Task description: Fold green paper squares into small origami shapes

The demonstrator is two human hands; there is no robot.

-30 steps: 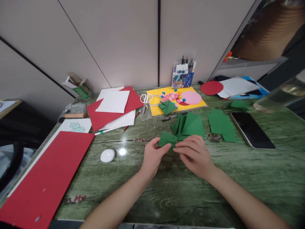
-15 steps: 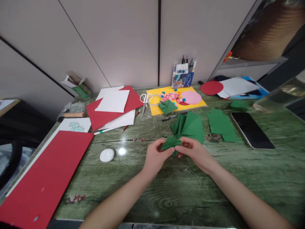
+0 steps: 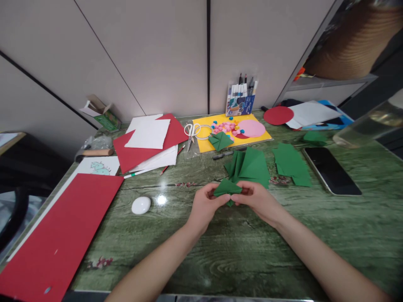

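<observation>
A folded green paper piece point(image 3: 227, 187) is held between both hands above the table's middle. My left hand point(image 3: 205, 204) pinches its left side, thumb on the near face. On the right, my right hand point(image 3: 255, 200) pinches the other side, its thumb tip close to the left thumb. The fingers behind the paper are partly hidden. Just beyond the hands lies a pile of green paper point(image 3: 254, 164), some of it folded. Another folded green shape point(image 3: 220, 141) rests on the yellow sheet point(image 3: 204, 145) farther back.
White scissors point(image 3: 190, 135), a black pen point(image 3: 223, 155) and a marker box point(image 3: 240, 100) are toward the back. Cut green sheets point(image 3: 291, 164) and a phone point(image 3: 332, 171) lie right. At left are red card point(image 3: 63, 230), white sheets point(image 3: 149, 136) and a white oval object point(image 3: 141, 205).
My right thumb has shifted slightly along the near side of the green paper. Both hands keep their hold, and the view has moved a little.
</observation>
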